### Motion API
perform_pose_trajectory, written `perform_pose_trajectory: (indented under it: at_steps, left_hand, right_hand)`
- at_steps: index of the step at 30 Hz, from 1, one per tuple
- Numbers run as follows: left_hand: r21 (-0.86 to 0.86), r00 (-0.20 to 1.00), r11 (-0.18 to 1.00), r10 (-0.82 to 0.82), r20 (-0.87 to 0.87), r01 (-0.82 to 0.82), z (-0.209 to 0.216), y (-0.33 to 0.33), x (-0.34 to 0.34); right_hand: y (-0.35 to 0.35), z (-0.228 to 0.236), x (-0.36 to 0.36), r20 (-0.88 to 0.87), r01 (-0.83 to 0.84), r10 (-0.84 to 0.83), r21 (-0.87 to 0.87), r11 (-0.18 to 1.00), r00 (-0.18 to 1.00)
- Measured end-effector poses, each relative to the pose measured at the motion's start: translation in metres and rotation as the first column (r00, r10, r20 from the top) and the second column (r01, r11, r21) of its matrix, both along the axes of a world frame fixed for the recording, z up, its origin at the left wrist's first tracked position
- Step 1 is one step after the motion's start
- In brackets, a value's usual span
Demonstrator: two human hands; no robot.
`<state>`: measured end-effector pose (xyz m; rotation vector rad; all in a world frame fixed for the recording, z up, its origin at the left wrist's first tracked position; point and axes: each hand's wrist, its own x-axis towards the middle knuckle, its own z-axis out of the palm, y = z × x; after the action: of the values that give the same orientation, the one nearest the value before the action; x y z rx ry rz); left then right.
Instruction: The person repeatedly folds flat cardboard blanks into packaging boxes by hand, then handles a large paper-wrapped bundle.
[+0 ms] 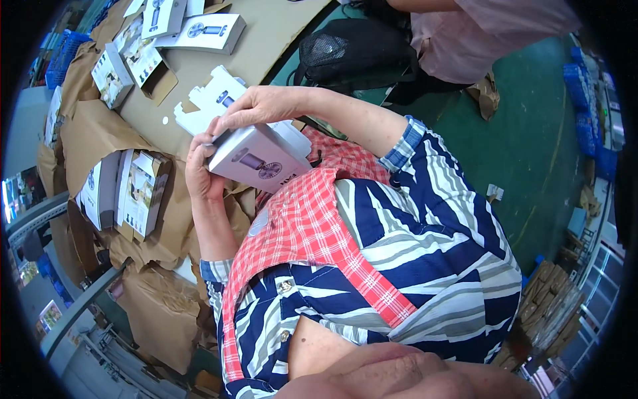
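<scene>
A white carton box printed with a small fan picture is tilted in front of my red checked apron. My left hand grips its left end, the fingers curled over the edge. My right hand reaches over from the right, its fingertips bent onto the same end of the box and close to the left fingers. The end flap there is mostly hidden by my fingers. Just behind lies another white carton with its cut flaps spread out, partly covered by my right hand.
Several printed boxes lie on the tan table at the far left. Brown paper surrounds more upright boxes at left. A black backpack sits beyond my right arm, near a person in a pink shirt.
</scene>
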<state>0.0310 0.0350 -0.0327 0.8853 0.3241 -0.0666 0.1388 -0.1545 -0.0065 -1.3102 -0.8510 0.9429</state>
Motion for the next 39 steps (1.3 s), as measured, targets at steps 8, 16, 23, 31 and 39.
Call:
perform_pose_trajectory:
  at_steps: [8, 16, 23, 31, 39]
  left_hand:
    - [0.097, 0.994, 0.994, -0.033, -0.103, 0.043, 0.016, -0.014, -0.002]
    - [-0.067, 0.983, 0.998, 0.026, 0.180, -0.014, 0.005, -0.017, -0.038]
    - [-0.067, 0.983, 0.996, -0.037, 0.177, 0.050, 0.015, -0.015, -0.042]
    - [0.230, 0.977, 0.973, -0.027, 0.212, -0.023, 0.012, -0.020, -0.021]
    - [0.164, 0.970, 0.978, -0.159, 0.186, 0.129, 0.020, -0.016, -0.029]
  right_hand:
    - [0.000, 0.003, 0.011, -0.040, -0.287, 0.287, 0.012, 0.958, 0.957]
    - [-0.005, 0.011, -0.006, 0.248, -0.049, 0.096, -0.190, 0.981, 0.964]
    - [0.002, 0.009, -0.010, 0.305, 0.047, 0.022, -0.216, 0.975, 0.952]
    - [-0.009, 0.014, -0.017, 0.351, -0.070, 0.058, 0.022, 0.997, 0.935]
    - [-0.002, 0.041, -0.013, 0.543, 0.023, 0.197, -0.372, 0.928, 0.816]
